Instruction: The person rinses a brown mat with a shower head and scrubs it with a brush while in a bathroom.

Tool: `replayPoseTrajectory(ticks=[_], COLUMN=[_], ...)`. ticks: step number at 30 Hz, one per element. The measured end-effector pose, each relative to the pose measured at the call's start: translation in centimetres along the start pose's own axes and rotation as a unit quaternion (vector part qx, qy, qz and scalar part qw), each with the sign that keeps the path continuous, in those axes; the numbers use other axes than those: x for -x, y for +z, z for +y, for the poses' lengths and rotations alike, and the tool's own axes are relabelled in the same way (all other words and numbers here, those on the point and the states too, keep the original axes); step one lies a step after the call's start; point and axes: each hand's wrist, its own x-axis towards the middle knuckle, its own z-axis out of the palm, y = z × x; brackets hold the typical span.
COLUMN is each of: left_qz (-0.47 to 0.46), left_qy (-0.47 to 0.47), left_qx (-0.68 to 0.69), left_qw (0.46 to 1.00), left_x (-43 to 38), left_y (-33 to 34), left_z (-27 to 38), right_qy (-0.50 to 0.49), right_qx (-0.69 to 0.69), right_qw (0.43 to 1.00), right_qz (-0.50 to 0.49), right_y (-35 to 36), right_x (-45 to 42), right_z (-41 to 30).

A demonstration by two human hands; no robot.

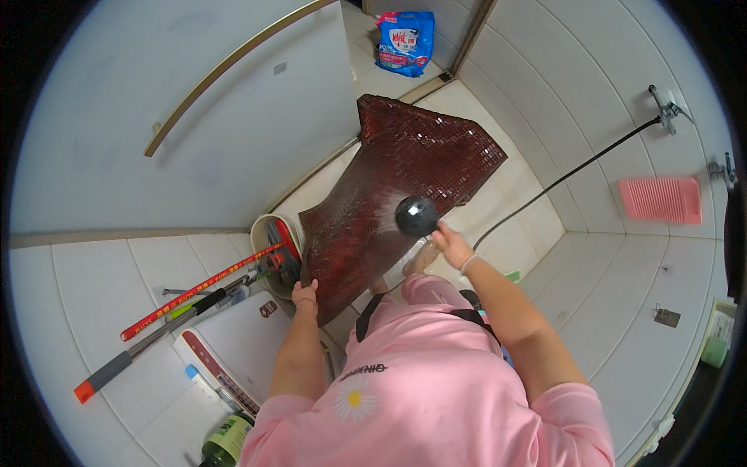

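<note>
A dark red woven mat, wet and shiny, spreads from in front of me toward the doorway, its far part on the tiled floor. My left hand grips its near left edge, beside a bucket. In my right hand is a black shower head, held over the middle of the mat with water spraying onto it. A black hose runs from the floor near my right hand up to the wall tap.
A pale bucket holds mop heads, with long handles leaning left. Beside it stands a white washing machine. A blue detergent bag sits past the door sill. A pink washboard hangs on the right wall. A glass-like door panel stands at left.
</note>
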Motion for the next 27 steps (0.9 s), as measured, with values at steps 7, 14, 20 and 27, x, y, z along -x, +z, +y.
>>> replayPoseTrajectory(ticks=[7, 14, 20, 27], left_qz=[0.014, 0.012, 0.018, -0.151], left_qy=[0.012, 0.025, 0.049, 0.142], left_qx=[-0.032, -0.076, -0.145, -0.081], left_qw=[0.999, 0.997, 0.988, 0.975], left_x=[1.9, -1.5, 0.0, 7.2], left_y=[0.6, -0.9, 3.7, 11.7], left_z=[1.8, 1.6, 5.5, 13.7], right_qy=[0.085, 0.082, 0.138, 0.064], right_qx=[-0.039, -0.171, -0.203, -0.261], right_qw=[0.969, 0.919, 0.913, 0.941], right_qz=[0.230, 0.346, 0.324, 0.204], right_y=[-8.1, -14.6, -16.2, -11.8], right_x=[-1.4, -1.9, 0.5, 0.2], right_z=[7.5, 9.5, 11.8, 12.1])
